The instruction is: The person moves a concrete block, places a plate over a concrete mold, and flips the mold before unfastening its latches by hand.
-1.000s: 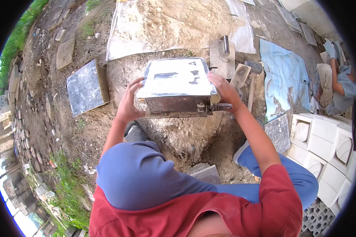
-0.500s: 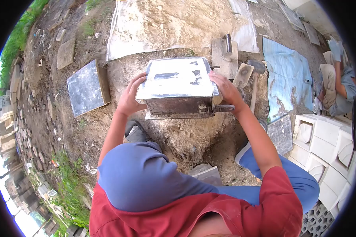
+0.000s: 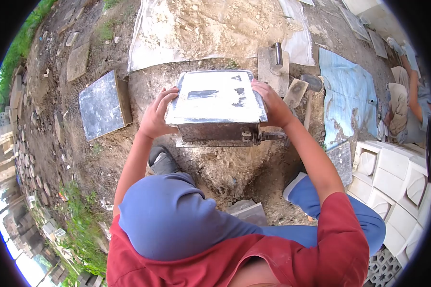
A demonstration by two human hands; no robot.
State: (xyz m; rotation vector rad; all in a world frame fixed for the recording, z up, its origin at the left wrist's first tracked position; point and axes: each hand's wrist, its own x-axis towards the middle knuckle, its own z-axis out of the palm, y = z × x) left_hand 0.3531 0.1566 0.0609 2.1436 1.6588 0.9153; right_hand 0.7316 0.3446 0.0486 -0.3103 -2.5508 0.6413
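Between my two hands lies a flat plate (image 3: 215, 105), smeared white with dark bare patches, on top of a rusty metal box mould (image 3: 210, 132). My left hand (image 3: 157, 114) grips the plate's left edge, fingers on top and thumb lower down by the mould's side. On the opposite edge, my right hand (image 3: 274, 105) has its fingers on the plate's far right corner; its thumb is hidden. A latch with a handle (image 3: 270, 137) sticks out at the mould's near right corner. What is inside the mould is hidden.
Ahead, a white sheet (image 3: 143, 52) bears loose sandy material. A dark board (image 3: 104, 107) stands at left. To the right are a mallet (image 3: 311, 82), a trowel-like tool (image 3: 278, 55), a blue sheet (image 3: 345, 91) and stacked white blocks (image 3: 392, 167). Another person (image 3: 409, 100) sits far right.
The handle at the mould's near right corner has swung slightly down and away from my right wrist. My right hand has shifted a little upward on the plate's edge; the left stays in place.
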